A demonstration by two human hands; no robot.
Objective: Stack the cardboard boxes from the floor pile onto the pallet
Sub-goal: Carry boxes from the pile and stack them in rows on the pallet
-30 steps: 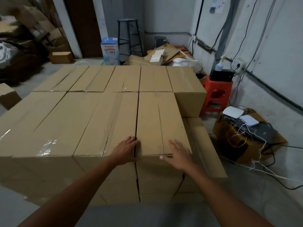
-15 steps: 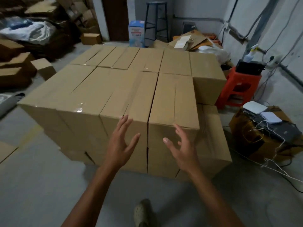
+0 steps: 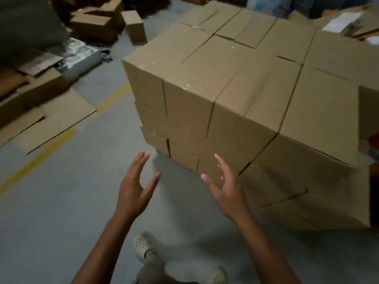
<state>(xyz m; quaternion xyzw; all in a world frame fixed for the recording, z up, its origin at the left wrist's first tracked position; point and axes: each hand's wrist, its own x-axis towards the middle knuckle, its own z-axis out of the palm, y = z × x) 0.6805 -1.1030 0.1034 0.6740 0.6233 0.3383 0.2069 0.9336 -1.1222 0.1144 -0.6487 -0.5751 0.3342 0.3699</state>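
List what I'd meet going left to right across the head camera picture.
Flattened cardboard on the floor → left hand → right hand → white paper at top right. The box stack spans too widely to place.

boxes [image 3: 246, 83]: tan | floor [image 3: 51, 201]: grey, yellow stripe [image 3: 41, 154] | clogs [image 3: 142, 245]: cream, perforated

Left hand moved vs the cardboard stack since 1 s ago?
Yes. The left hand lay on top of the stacked brown cardboard boxes; now it hangs open in the air, pulled back toward the person, clear of the stack's near face.
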